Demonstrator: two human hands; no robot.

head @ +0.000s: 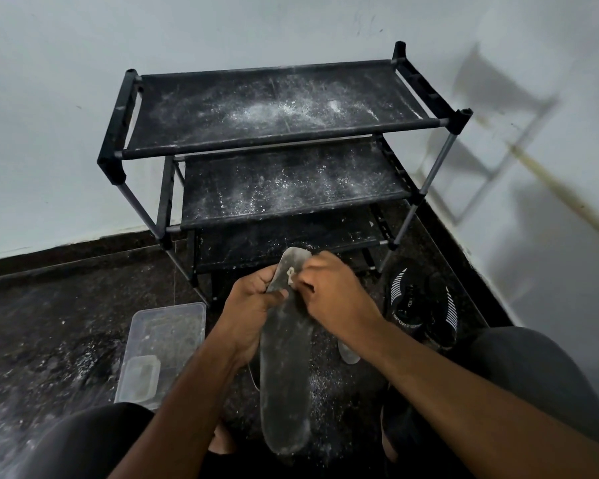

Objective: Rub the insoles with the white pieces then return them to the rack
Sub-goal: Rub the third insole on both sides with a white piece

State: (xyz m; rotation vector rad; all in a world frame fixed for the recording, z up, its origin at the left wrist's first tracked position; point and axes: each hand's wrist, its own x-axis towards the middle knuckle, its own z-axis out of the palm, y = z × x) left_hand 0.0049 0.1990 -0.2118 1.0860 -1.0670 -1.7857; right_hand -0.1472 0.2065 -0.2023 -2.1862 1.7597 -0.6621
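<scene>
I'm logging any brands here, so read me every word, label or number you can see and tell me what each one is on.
"SPORT": white letters on the side of the black shoe standing on the floor to the right of the rack; anything after those letters is cut off or blurred.
A second short white print higher on the same shoe: too small and blurred to read.
Insole, clear plastic container, rack: no readable text.

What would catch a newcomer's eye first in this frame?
First, the two hands at centre: the left hand grips a long dark insole near its far end while the right hand pinches a small white piece against it. Behind them a black three-tier rack stands against the wall, its shelves dusted with white powder. A clear plastic container sits on the floor to the left, black shoes to the right.
</scene>
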